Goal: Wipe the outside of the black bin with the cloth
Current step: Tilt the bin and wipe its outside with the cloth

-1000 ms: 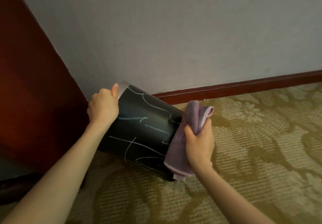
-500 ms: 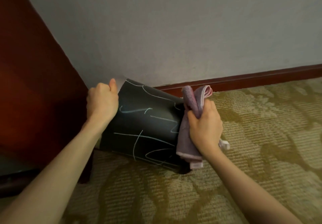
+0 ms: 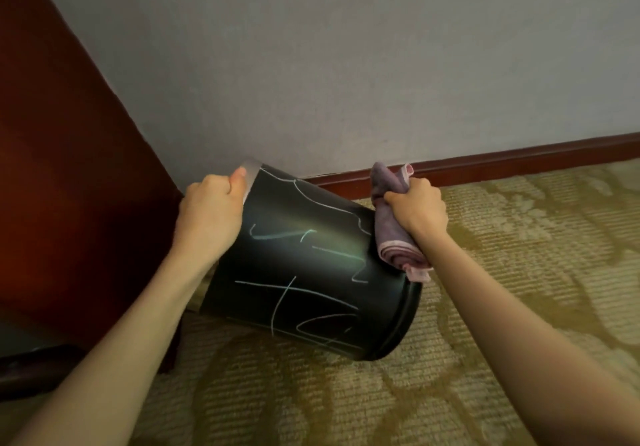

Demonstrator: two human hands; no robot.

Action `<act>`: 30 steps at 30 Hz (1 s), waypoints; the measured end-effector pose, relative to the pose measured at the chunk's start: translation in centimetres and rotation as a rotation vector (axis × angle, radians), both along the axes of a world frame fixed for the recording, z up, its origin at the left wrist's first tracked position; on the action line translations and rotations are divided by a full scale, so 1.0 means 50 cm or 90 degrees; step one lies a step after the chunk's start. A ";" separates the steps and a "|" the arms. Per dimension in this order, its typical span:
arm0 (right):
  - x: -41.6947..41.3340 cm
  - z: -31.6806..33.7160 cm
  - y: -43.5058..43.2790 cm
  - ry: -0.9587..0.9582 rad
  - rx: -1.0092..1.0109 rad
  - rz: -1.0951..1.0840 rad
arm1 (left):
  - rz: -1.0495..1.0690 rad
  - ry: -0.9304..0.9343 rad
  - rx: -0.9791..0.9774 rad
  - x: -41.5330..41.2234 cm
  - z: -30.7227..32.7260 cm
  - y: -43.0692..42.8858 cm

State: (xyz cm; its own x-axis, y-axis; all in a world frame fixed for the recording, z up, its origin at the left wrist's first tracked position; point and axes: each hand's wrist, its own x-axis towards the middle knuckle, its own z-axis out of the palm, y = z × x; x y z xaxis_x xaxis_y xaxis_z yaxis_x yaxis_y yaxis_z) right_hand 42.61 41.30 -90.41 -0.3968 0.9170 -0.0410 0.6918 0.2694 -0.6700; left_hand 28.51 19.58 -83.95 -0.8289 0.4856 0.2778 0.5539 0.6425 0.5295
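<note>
the black bin (image 3: 304,272) sits in the middle of the frame, tipped over at a slant so that one end points to the upper left and the ridged end points to the lower right, low over the patterned carpet (image 3: 519,237) (whether it actually rests on the carpet cannot be told). its dark side faces the camera and is covered with thin pale scribbled lines.

the left hand (image 3: 207,213), left of centre, is clenched on the bin's upper-left end, thumb lying on a pale strip (image 3: 251,171) along that edge. the right hand (image 3: 417,208), right of centre, is closed in a fist round a bunched purple cloth (image 3: 391,237), which touches the bin's upper right side; a pink-edged fold of the cloth hangs below the fist and another tuft sticks out above it.

behind the bin a grey wall (image 3: 346,64) fills the upper frame, with a dark red skirting board (image 3: 519,158) along its foot. a dark red wooden panel (image 3: 52,168) takes up the left edge.
</note>
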 end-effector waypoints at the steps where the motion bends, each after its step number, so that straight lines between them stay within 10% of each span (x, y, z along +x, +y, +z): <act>1: 0.000 0.000 -0.010 0.004 0.030 -0.004 | 0.042 0.002 -0.008 0.002 -0.003 0.002; 13: 0.085 -0.007 -0.216 0.257 0.162 -0.075 | 0.064 0.031 -0.075 0.017 0.012 0.059; 30: 0.061 0.022 -0.087 0.099 0.051 -0.059 | -0.045 0.108 -0.055 0.101 0.028 0.058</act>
State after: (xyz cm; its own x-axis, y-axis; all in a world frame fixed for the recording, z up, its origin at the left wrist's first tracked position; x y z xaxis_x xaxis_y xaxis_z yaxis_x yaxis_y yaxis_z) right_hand 45.66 36.96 -89.33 -0.3068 0.9476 0.0893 0.6060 0.2669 -0.7494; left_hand 33.57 22.46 -82.56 -0.7369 0.5686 0.3656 0.6756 0.6382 0.3690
